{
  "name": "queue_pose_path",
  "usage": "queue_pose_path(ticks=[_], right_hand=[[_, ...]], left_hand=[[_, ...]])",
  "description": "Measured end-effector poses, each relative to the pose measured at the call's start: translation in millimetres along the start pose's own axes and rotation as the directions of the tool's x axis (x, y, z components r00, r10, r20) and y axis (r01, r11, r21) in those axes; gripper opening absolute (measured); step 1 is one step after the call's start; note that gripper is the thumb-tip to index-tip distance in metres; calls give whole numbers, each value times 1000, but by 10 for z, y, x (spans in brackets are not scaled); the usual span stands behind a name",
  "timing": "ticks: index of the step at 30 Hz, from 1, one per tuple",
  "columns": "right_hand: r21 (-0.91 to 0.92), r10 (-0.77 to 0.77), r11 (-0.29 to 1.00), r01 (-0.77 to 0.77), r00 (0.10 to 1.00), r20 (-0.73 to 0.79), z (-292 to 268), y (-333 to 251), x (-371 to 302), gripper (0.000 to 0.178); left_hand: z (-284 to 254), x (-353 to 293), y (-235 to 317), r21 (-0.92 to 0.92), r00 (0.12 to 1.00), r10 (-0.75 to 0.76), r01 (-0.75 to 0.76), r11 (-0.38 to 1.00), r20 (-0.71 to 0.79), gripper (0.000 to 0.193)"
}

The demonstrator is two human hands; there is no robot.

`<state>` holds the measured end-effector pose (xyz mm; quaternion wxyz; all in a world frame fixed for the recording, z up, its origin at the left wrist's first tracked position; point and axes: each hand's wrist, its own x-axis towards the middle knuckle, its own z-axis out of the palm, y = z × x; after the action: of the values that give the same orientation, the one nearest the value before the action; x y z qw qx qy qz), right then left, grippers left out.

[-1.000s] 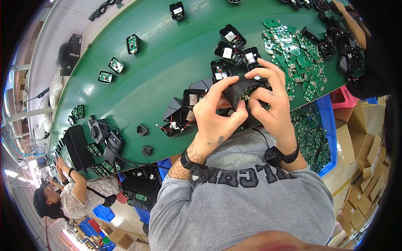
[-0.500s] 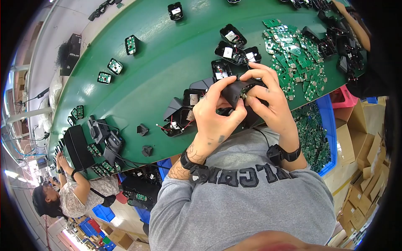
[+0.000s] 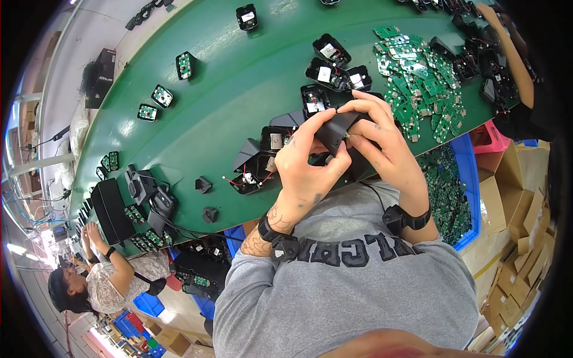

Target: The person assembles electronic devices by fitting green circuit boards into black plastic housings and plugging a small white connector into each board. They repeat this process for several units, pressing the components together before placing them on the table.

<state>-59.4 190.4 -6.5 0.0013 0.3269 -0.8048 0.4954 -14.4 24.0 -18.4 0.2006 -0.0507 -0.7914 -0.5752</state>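
Between my hands is a black plastic housing (image 3: 336,129), tilted, with its inside turned toward my right hand. My left hand (image 3: 307,161) is closed on its left side, thumb below and index finger along the top edge. The curled fingers of my right hand (image 3: 385,143) hold its right side, with thumb and fingertip pinched at the inner edge by a small part I cannot make out. Close to my left hand lie open black housings (image 3: 262,161) with red wires and silvery parts inside. Just beyond my hands sit several more open housings (image 3: 325,71) with white parts in them.
A heap of green circuit boards (image 3: 421,83) lies to the right on the green table (image 3: 239,77). Below the edge stands a blue bin (image 3: 471,185) of boards. Housings with boards (image 3: 184,65) stand far left. Co-workers' arms (image 3: 516,65) reach in at the right and left (image 3: 104,247).
My right fingers have shifted slightly at the housing, which has turned a little so less of its inside shows. The far row of housings has slid slightly left.
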Motion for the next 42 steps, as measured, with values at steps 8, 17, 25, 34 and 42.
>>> queue_pose_path(ticks=[8,17,25,34,42], right_hand=[[-16,-29,999,28,996,-86,17,-8,14,5],[13,-118,992,123,971,-207,46,-10,7,4],[118,3,993,11,993,-116,16,-54,14,5],[271,267,932,-240,961,-70,-108,-141,16,13],[426,314,864,-268,949,-40,7,-105,23,13]], left_hand=[[28,-24,58,-23,1000,11,-11,1000,-10,48],[68,-40,22,25,995,83,-82,996,-50,53],[43,-43,21,130,992,121,-118,984,-18,54],[0,-41,22,40,999,27,-28,999,25,51],[-83,13,36,-88,986,-116,127,988,118,47]])
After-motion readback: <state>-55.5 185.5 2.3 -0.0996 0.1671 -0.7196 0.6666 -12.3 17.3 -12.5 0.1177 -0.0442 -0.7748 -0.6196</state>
